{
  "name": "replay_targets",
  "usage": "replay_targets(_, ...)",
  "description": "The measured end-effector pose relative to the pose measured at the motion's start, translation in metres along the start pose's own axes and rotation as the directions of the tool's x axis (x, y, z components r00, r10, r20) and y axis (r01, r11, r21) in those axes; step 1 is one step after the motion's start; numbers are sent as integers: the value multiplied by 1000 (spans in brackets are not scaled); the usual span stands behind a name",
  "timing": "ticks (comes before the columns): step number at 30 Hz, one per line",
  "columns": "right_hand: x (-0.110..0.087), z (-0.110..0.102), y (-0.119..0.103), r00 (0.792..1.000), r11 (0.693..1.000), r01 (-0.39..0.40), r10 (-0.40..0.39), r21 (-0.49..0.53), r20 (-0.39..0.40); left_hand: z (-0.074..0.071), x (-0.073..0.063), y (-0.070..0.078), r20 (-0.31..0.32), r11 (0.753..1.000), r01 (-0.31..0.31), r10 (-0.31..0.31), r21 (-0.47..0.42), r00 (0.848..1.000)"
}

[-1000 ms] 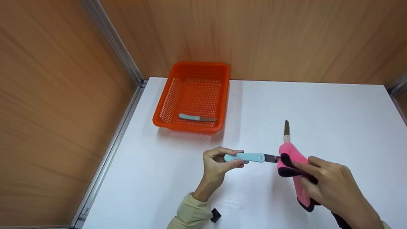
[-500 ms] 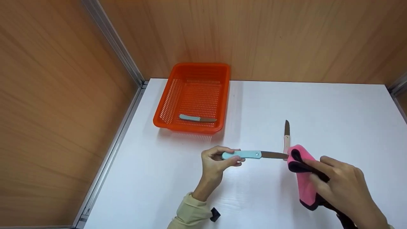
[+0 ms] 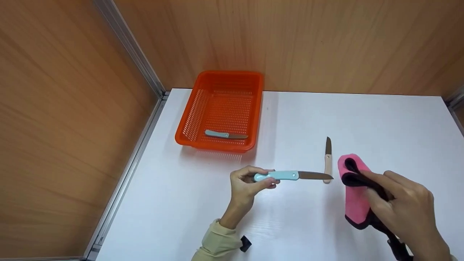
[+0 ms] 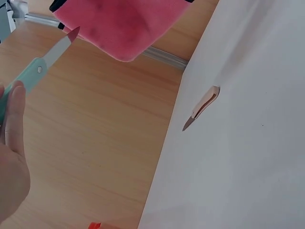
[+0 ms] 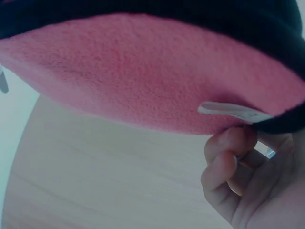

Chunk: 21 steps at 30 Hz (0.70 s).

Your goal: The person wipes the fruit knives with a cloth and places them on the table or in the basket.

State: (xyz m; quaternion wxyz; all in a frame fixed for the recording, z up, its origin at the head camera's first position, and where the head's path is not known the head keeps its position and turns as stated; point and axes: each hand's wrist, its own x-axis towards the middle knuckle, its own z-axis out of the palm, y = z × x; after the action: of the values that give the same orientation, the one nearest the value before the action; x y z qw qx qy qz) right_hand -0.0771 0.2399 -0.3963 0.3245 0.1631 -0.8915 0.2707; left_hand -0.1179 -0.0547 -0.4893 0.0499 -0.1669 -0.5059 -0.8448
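My left hand (image 3: 246, 188) grips the light-blue handle of an unfolded folding knife (image 3: 290, 175), its blade pointing right above the table. In the left wrist view the same knife (image 4: 35, 71) slants up toward the pink cloth (image 4: 124, 28). My right hand (image 3: 402, 203) pinches a folded pink cloth with dark edging (image 3: 357, 204), just right of the blade tip, with a gap between them. Close up in the right wrist view, the cloth (image 5: 124, 71) shows fuzzy pile and a white tag. Behind the blade tip, a knife with a beige handle (image 3: 328, 163) lies on the table.
An orange perforated basket (image 3: 181, 119) stands at the back left of the white table (image 3: 163, 203), against the wooden wall. Inside it lies another blue-handled knife (image 3: 217, 134). A small black piece (image 3: 245, 244) shows beside the left sleeve.
The cloth has slid right along the blade and off its tip, carried by my right hand. The whole blade now shows, as does the beige-handled knife. My left hand stays nearly in place.
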Motion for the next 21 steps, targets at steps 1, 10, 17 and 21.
replay_targets(1, 1, 1, -1, 1000, 1000, 8, -8, 3, -7, 0, 0, 0, 2, 1000, -2, 2, 2, 1000)
replay_targets(10, 6, 10, -10, 999, 998, 51, -51, 44, -9, 0, 0, -2, 40, 1000, -30, 30, 4, 999)
replay_targets(17, 10, 20, -21, 996, 993, 91, -90, 69, -8, 0, 1, -5, 55, 998, -67, 66, 9, 996)
replay_targets(21, 10, 29, -31, 994, 988, 104, -108, 116, 24, 2, 1, -4, 57, 998, -60, 59, 9, 997)
